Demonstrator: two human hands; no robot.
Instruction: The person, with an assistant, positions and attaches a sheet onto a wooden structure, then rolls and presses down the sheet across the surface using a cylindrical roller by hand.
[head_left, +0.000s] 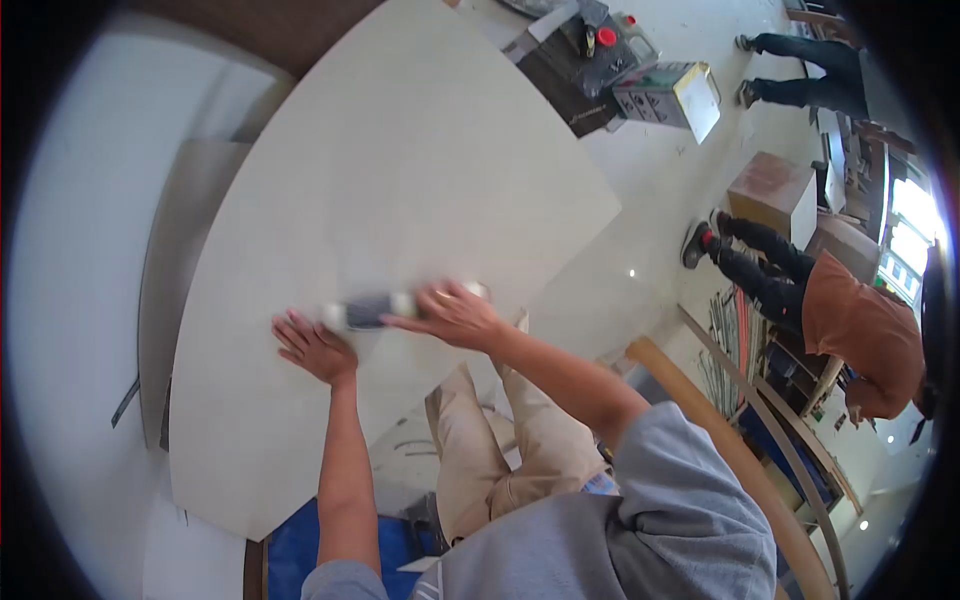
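A large off-white panel (400,160) with curved edges spreads out in front of me. Flat on its surface lies my left hand (315,347), fingers stretched apart. My right hand (455,315) grips one end of a long hand tool (366,312) with a dark middle and whitish ends. Motion blurs the tool, so its exact kind cannot be made out. It lies across the panel, its far end close to my left fingers. The right palm hides part of it.
Beyond the panel stand a metal can (665,102) and a clear jug (632,48). At right, a person in an orange shirt (862,312) bends over near a box (775,192); another person's legs (815,75) show farther off. Curved wooden strips (745,480) lie to my right.
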